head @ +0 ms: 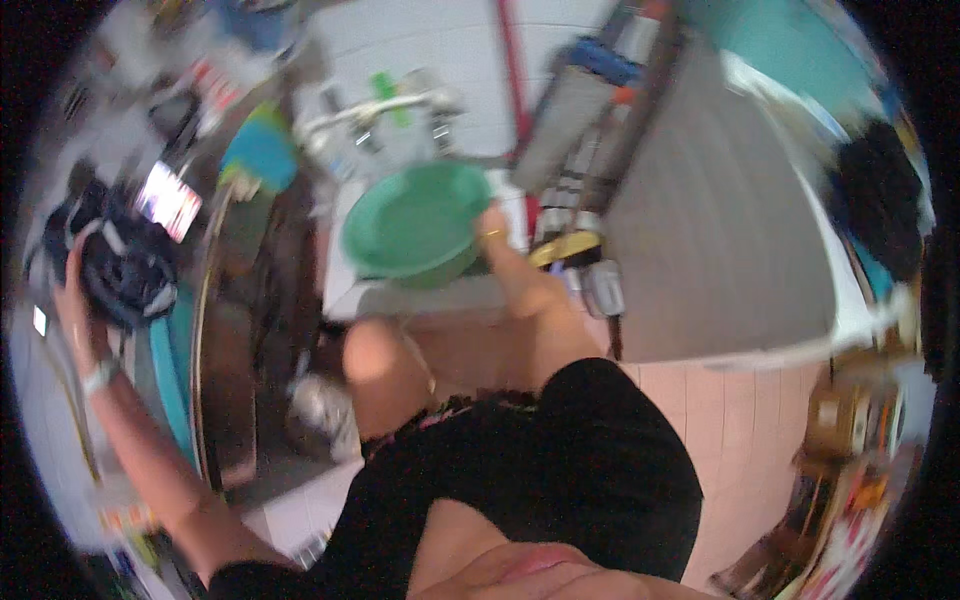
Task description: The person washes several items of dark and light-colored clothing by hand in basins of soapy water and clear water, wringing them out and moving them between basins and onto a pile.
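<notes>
A round green plastic basin (420, 217) is tilted above a white surface (341, 296) below the wall taps. My right hand (491, 223) grips the basin's right rim, with a gold-coloured ring or band visible on it. Far to the left, my left hand (77, 281) is closed against a dark bundle of cloth (131, 262); its fingers are partly hidden by the bundle. Blur hides the bundle's details. A pale band circles my left wrist.
White pipework with taps (367, 135) runs along the tiled wall. A lit screen (171, 201) stands by the bundle. A blue-and-yellow cloth (259, 150) hangs at a brown panel's (232, 337) far end. On the right are a large grey surface (720, 225) and pink floor tiles (735, 420).
</notes>
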A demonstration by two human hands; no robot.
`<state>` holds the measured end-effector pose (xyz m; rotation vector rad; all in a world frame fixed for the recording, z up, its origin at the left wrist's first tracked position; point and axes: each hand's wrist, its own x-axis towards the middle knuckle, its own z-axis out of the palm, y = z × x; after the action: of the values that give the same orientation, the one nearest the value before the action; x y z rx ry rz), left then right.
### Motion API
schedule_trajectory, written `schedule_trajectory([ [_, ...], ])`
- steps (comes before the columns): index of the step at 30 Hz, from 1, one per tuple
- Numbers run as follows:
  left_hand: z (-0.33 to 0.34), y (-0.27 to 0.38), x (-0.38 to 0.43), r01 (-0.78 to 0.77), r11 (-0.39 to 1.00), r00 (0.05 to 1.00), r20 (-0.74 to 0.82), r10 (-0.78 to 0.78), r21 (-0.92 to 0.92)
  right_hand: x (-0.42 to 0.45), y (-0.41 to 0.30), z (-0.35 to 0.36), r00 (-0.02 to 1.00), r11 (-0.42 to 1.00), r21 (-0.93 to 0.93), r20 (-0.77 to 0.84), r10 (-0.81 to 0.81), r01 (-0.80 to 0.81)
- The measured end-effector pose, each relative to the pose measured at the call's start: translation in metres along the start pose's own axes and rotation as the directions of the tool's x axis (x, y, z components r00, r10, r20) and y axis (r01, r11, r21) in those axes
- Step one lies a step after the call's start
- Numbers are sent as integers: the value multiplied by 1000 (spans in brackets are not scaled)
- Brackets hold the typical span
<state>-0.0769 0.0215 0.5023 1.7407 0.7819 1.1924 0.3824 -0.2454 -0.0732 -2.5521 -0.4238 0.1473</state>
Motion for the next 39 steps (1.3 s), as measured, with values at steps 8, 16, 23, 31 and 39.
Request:
schedule_trajectory([
  [8, 280, 56, -70, 356, 707, 862, 508, 5, -611, -17, -10, -74, 961, 903, 346, -13, 277, -256],
  [16, 414, 39, -120, 467, 690, 742, 669, 34, -553, -3, 8, -62, 984, 933, 319, -14, 177, -163],
  [23, 317, 46, -56, -58, 920, 950, 262, 171, -388, -5, 5, -57, 991, 956, 266, -27, 134, -122],
  [31, 89, 59, 19, -165, 965, 986, -46, 159, -205, -14, -6, -65, 997, 972, 228, -57, -49, 60],
  [39, -39, -3, 34, -182, 983, 903, -393, 174, 18, -30, -10, -83, 994, 971, 214, 13, -107, 102],
])
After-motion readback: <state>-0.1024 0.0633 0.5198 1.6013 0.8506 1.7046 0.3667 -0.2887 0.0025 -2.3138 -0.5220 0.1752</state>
